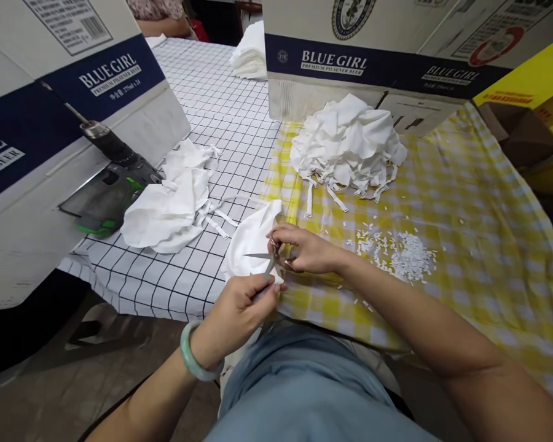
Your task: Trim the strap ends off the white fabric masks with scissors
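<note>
My right hand (304,250) grips small scissors (263,258), blades pointing left over a white fabric piece (249,242) at the table's near edge. My left hand (242,313), with a green bangle on the wrist, pinches the lower edge of that same white piece just below the blades. Both hands are closed. The fabric lies where the black-grid cloth meets the yellow checked cloth (465,202).
One heap of white pieces (348,147) with loose straps lies behind, another heap (170,202) to the left. Tiny white offcuts (405,252) are scattered on the right. A green cordless drill (108,178) rests beside a Blue Girl carton (41,141); another carton (373,55) stands at the back.
</note>
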`<act>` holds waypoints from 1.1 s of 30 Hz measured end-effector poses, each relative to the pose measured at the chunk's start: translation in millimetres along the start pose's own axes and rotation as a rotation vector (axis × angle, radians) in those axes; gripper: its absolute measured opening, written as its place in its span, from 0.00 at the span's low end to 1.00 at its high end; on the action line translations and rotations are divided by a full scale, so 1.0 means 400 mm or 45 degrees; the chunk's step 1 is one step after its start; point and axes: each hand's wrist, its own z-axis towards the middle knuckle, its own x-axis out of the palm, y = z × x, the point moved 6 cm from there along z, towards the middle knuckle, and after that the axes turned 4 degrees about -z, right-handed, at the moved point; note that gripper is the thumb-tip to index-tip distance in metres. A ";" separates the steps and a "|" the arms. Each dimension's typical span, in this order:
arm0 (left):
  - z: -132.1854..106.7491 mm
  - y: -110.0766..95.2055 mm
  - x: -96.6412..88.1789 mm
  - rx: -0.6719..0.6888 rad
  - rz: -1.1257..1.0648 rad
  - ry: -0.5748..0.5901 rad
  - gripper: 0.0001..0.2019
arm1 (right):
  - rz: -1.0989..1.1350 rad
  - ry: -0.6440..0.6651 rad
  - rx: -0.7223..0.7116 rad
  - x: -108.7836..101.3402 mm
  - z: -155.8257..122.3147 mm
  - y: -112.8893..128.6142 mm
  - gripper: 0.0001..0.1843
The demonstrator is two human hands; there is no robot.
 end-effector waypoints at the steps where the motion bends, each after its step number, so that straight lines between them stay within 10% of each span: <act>1: -0.004 0.012 -0.003 -0.039 -0.009 -0.002 0.17 | 0.009 -0.052 -0.004 -0.004 0.014 -0.005 0.13; 8: 0.022 0.056 0.078 -0.445 -1.390 0.350 0.22 | 0.258 -0.641 0.001 -0.032 -0.013 0.012 0.10; 12: 0.053 0.039 0.112 -0.502 -1.670 0.416 0.10 | 0.323 -0.855 0.071 -0.044 -0.072 0.009 0.10; 22: 0.054 0.062 0.162 -0.621 -1.421 0.539 0.12 | 0.325 -0.964 0.113 -0.078 -0.124 0.017 0.12; 28: 0.059 0.011 0.080 -0.052 -0.757 0.179 0.11 | 0.404 -0.960 0.303 -0.059 -0.136 -0.021 0.12; 33: 0.060 -0.101 0.015 0.557 -0.173 -0.245 0.10 | 0.728 -0.809 0.557 0.066 -0.127 -0.056 0.20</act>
